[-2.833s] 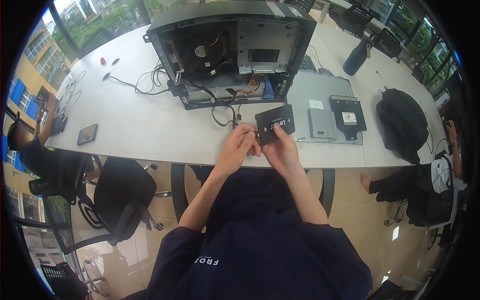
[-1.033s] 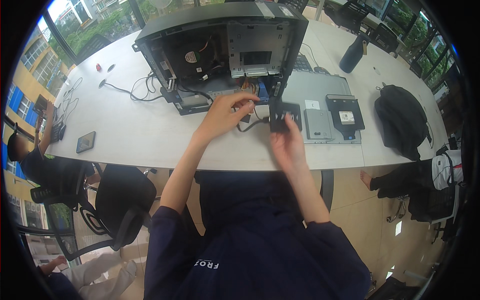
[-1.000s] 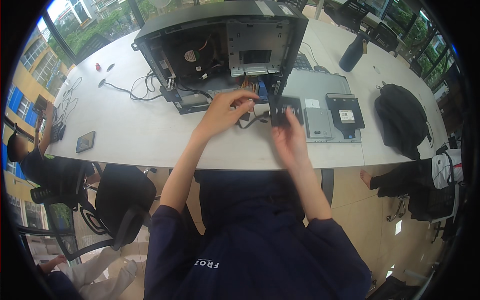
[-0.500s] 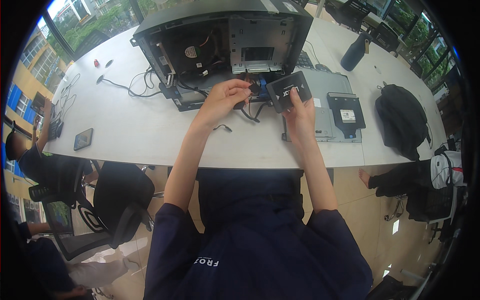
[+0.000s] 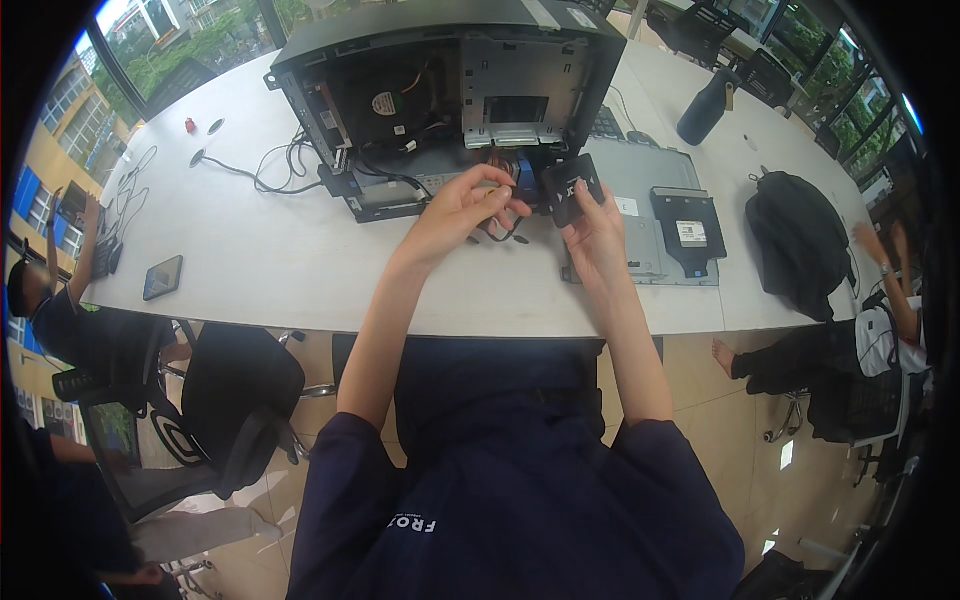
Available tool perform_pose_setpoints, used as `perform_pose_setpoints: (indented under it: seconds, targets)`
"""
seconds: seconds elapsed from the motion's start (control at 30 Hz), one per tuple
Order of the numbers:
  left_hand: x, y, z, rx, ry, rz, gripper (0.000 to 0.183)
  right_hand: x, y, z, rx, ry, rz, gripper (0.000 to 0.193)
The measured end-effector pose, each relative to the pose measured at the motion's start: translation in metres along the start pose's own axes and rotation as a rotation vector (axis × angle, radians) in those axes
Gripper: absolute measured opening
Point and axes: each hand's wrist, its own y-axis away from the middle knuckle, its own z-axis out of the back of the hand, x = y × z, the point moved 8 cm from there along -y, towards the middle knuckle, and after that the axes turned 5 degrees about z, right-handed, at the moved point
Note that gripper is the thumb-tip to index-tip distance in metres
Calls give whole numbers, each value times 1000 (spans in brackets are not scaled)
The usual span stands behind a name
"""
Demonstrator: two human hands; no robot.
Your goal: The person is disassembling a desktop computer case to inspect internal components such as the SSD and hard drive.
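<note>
My right hand (image 5: 598, 228) grips a thin black solid-state drive (image 5: 566, 192), thumb on its printed face, in front of the case's lower right corner. The drive is tilted and touches nothing else I can see. To its left, my left hand (image 5: 462, 212) is closed in a pinch on a black cable (image 5: 497, 235), part of which shows beneath the fingers; its held end is mostly hidden. Behind both hands stands an open black desktop computer case (image 5: 440, 32), with a fan (image 5: 386, 103), a metal bracket and coloured wires inside.
Right of my hands, a grey metal side panel (image 5: 640, 165) carries a black drive caddy (image 5: 688, 222). Further right are a dark bottle (image 5: 706, 106) and a black backpack (image 5: 797, 240). A phone (image 5: 164, 278) and loose cables (image 5: 262, 187) lie left. Other people sit at both sides.
The drive has turned more upright and shifted slightly left. My left hand has rolled over and moved a little right, its fingers now further round the cable. At far right, another person's hands appear.
</note>
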Motion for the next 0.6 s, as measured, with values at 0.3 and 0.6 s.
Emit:
perform_pose_setpoints:
  seconds: [0.3, 0.6]
  targets:
    - [11, -4, 3, -68, 12, -64, 23, 14, 9, -14, 46, 18, 97, 39]
    - [8, -3, 17, -120, -51, -74, 20, 15, 6, -25, 52, 113, 280, 44]
